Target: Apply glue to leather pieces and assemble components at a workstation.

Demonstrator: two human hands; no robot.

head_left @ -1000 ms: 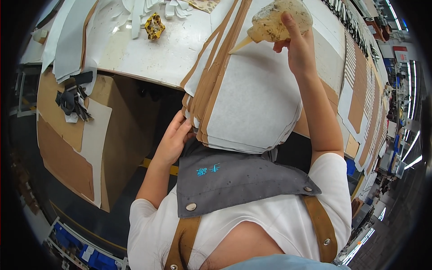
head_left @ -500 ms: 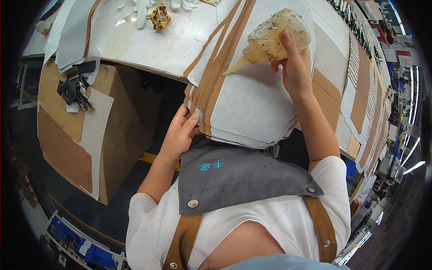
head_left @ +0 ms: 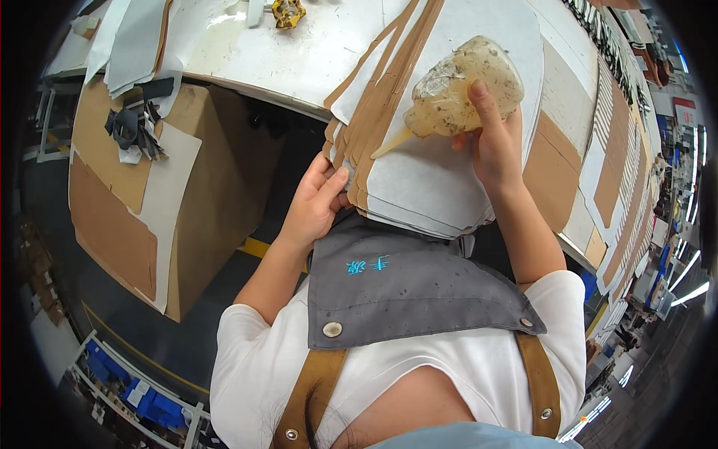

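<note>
My right hand grips a soft, cloudy squeeze bottle of glue, tilted so that its pointed nozzle rests near the left edge of the top sheet. A fanned stack of white sheets with brown edges overhangs the near edge of the white worktable. Against the stack's lower left corner rests my left hand, thumb and fingers pressing on the brown edges. A grey apron bib hangs just below the stack.
A cardboard box draped with brown and white cut pieces stands under the table at left, with dark scraps on top. A yellowish glue-stained object lies at the table's far side. More white and brown pieces lie at right.
My right hand has brought the glue bottle down and toward me, from the stack's far end to its left edge. My left hand has stayed on the stack's near corner.
</note>
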